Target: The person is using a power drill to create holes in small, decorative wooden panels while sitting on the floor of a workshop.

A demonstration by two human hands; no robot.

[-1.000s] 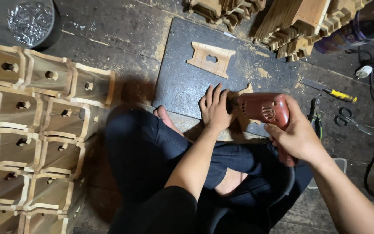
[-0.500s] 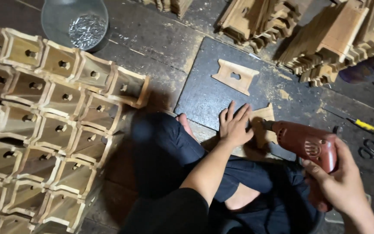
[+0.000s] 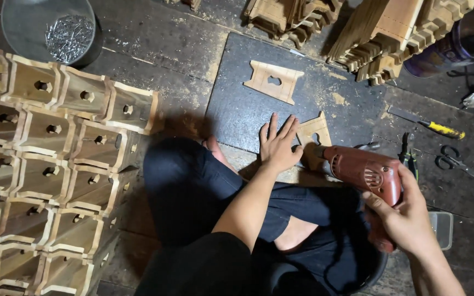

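Note:
My right hand point(image 3: 407, 216) grips the handle of a red electric drill point(image 3: 366, 172), its nose pointing left at a small flat wooden piece point(image 3: 315, 130). My left hand point(image 3: 278, 143) lies flat with fingers spread on the dark board point(image 3: 237, 109), pressing the left edge of that wooden piece. A second cut-out wooden plate with a hole point(image 3: 273, 81) lies farther up on the board. I sit cross-legged in dark trousers, a bare foot beside my left wrist.
Rows of small wooden boxes point(image 3: 45, 159) fill the left side. A metal bucket of nails point(image 3: 56, 30) stands top left. Stacked wooden parts point(image 3: 390, 33) sit at top right. A yellow-handled screwdriver point(image 3: 432, 126), pliers point(image 3: 408, 151) and scissors point(image 3: 459, 164) lie on the right.
The view has shifted, so the boxes and bucket fill more of the left. The drill came off the wooden piece to the right, then returned to its edge. My left hand stays on the board.

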